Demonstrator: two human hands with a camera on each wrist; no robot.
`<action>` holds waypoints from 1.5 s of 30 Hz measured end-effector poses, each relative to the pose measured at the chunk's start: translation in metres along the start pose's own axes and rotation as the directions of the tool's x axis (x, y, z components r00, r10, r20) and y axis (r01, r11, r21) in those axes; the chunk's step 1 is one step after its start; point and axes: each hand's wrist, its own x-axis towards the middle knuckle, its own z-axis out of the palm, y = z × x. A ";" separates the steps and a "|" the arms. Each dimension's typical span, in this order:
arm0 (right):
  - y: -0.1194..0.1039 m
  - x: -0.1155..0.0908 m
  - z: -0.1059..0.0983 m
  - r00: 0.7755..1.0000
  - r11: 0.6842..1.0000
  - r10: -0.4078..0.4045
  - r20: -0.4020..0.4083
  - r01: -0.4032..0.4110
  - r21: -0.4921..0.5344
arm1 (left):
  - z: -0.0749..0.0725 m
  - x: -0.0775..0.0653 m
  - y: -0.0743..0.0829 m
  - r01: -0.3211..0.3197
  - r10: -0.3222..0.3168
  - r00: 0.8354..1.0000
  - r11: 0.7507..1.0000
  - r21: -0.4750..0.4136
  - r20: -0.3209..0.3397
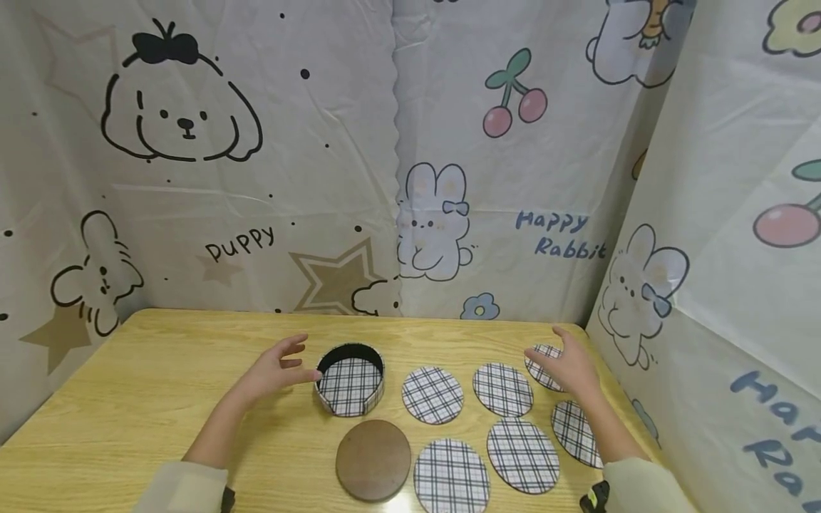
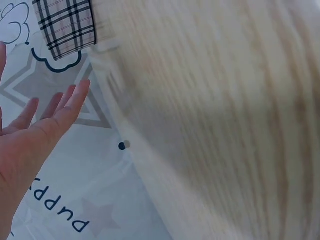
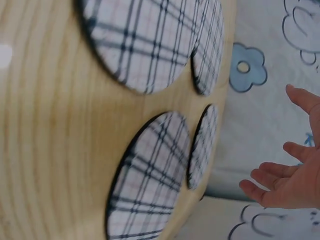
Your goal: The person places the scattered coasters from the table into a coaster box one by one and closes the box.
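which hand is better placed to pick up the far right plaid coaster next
Right. The right hand hovers open directly over the round black-and-white plaid coaster at the table's far right corner. The left hand is across the table, its fingers beside the round plaid holder box.

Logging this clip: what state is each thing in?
Holder: upright, open, one coaster inside.
Plaid coasters: six flat on the table, apart.
Brown disc: flat, before the holder.
Left hand: open, at the holder's side.
Right hand: open, over the far-right coaster.
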 end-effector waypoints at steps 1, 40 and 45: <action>0.005 0.001 -0.001 1.000 1.000 0.018 0.011 -0.018 0.016 | 0.001 0.000 -0.001 0.005 -0.004 1.000 1.000 -0.006 0.014; 0.083 0.018 0.024 0.951 0.958 0.283 -0.126 -0.287 -0.013 | 0.014 0.002 -0.016 0.029 -0.033 0.979 0.999 0.020 0.199; 0.082 0.020 0.023 0.953 0.958 0.280 -0.114 -0.285 -0.031 | 0.015 0.002 -0.015 0.020 -0.024 0.981 0.999 0.026 0.191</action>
